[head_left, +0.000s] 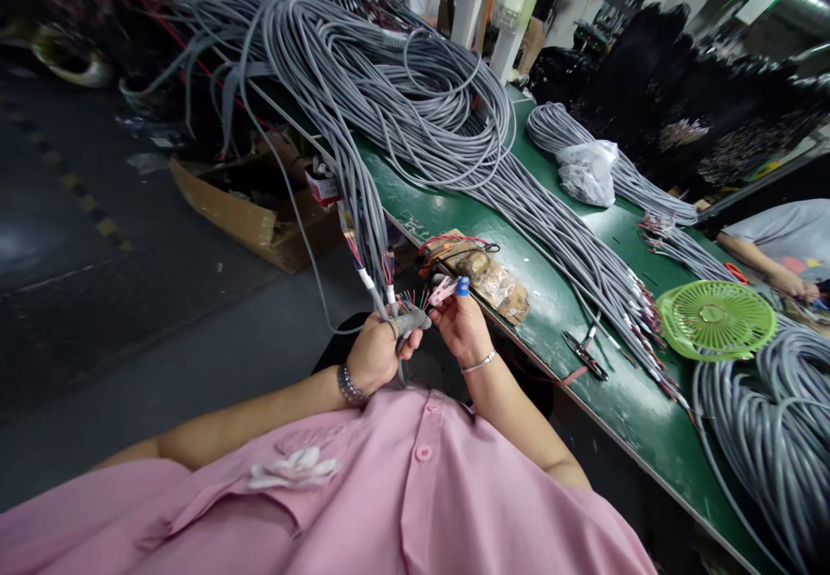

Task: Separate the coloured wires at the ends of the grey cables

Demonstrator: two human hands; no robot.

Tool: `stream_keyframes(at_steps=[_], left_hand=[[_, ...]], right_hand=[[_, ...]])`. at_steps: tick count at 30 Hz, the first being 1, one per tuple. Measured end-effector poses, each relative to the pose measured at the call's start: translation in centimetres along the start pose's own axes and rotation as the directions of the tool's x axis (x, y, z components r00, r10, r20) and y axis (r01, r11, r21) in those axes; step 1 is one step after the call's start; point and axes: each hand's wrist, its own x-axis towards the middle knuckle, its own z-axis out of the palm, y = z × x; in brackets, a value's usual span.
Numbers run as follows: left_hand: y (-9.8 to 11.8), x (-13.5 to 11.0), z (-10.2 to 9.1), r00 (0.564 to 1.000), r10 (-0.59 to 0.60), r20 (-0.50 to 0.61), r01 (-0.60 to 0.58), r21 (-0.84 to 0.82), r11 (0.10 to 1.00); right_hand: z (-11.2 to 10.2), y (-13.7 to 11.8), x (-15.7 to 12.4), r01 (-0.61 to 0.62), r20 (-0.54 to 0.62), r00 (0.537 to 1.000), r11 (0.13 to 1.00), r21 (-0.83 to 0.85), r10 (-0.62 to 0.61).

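My left hand (374, 355) is closed around a grey cable (411, 322) in front of my chest. Thin coloured wires (415, 302) fan out of the cable's end. My right hand (462, 324) is close beside them, fingers pinched together and its thumb wrapped in blue. A small pale pink piece (443, 291) shows at those fingertips; whether it is a tool or a finger wrap I cannot make out. Just above my left hand, other grey cables hang down from the table with white bands (366, 277) and bare coloured wire ends.
A large heap of grey cables (389, 99) covers much of the green table (551, 333). On it lie a taped wooden block (493, 281), black snips (584, 355) and a green fan (717, 320). A cardboard box (233, 212) stands left. A co-worker's hand (788, 283) shows far right.
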Motion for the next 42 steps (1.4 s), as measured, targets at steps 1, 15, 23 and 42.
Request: stream_keyframes(at_steps=[1, 15, 23, 42], left_hand=[[-0.1, 0.0, 0.0, 1.0, -0.005, -0.007, 0.005, 0.005, 1.0], [-0.4, -0.4, -1.1, 0.999, 0.019, -0.035, -0.02, -0.018, 1.0], [-0.7, -0.5, -1.7, 0.996, 0.072, -0.05, -0.071, 0.031, 0.997], [0.3, -0.8, -2.5, 0.991, 0.036, 0.131, -0.031, -0.041, 0.999]], right_hand=[[0.1, -0.1, 0.1, -0.008, -0.013, 1.0, 1.0, 0.028, 0.009], [-0.3, 0.0, -1.1, -0.077, 0.002, 0.997, 0.992, 0.1, 0.078], [-0.3, 0.9, -4.4, 0.068, 0.095, 0.995, 0.956, -0.287, -0.042], [0.1, 1.3, -3.2, 0.004, -0.025, 1.0, 0.985, -0.171, -0.009]])
